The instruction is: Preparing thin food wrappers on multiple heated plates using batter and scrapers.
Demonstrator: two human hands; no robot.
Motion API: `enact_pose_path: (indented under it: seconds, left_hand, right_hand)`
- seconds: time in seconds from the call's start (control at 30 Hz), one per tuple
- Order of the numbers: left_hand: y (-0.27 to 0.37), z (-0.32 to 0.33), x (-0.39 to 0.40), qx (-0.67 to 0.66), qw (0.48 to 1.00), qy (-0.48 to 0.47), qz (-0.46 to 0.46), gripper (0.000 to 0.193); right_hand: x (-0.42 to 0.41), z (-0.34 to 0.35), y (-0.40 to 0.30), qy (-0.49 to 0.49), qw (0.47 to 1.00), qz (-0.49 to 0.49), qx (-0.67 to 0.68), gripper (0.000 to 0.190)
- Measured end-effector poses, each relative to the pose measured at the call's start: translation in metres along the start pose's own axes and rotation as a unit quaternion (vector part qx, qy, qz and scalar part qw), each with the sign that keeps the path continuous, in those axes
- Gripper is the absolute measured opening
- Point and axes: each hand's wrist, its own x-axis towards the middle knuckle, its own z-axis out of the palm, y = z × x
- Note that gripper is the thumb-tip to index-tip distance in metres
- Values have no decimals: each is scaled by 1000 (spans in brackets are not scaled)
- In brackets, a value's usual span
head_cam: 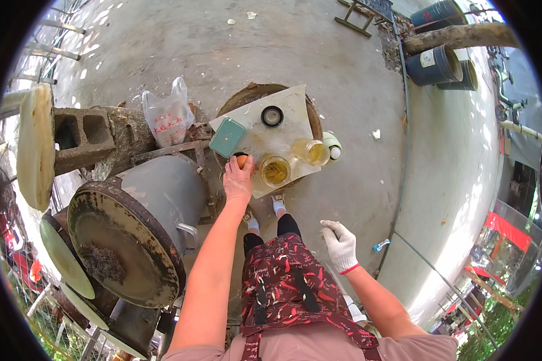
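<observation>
My bare left hand (238, 179) reaches over the near left part of a pale board (266, 140). Its fingers close around an orange round object with a dark rim (241, 159), mostly hidden under them. Right of that hand is an uncovered clear jar (275, 172) holding yellow liquid and some darker matter. A second clear jar (305, 149) with yellow liquid is farther right. A teal rectangular box (227, 137) and a black ring-shaped lid (272, 117) lie farther back. My right hand (341, 243), in a white knit glove, hangs apart from the board, fingers loosely bent, nothing visible in it.
The board rests on a round brown-rimmed stand (253, 92). A light green bottle (333, 145) is at its right. On the left are a large metal pot (162, 185), a lid with dark residue (126, 248), a concrete block (83, 137) and a plastic bag (168, 117). Dark buckets (433, 65) lie back right.
</observation>
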Motion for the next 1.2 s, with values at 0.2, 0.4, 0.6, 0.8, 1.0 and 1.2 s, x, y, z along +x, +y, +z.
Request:
enact_pose_path:
  seconds: [0.2, 0.4, 0.6, 0.8, 1.0, 1.2]
  left_hand:
    - [3, -28, -14, -96, 994, 58, 2, 67]
    - [14, -85, -57, -460, 865, 66, -187, 58]
    - [21, -190, -101, -914, 348, -122, -169, 71]
    - [39, -262, -112, -908, 380, -174, 27, 82]
    - [52, -309, -128, -860, 430, -209, 176, 80]
    - [75, -338, -149, -867, 381, -244, 208, 78]
  right_hand:
    - [-1, -2, 3, 18, 1000, 19, 15, 20]
    - [-14, 8, -9, -19, 995, 78, 54, 23]
    - [-24, 23, -13, -64, 985, 117, 109, 26]
    - [-31, 34, -19, -91, 979, 142, 112, 29]
    - [-46, 35, -10, -89, 979, 152, 101, 29]
    - [-52, 37, 16, -79, 980, 144, 116, 30]
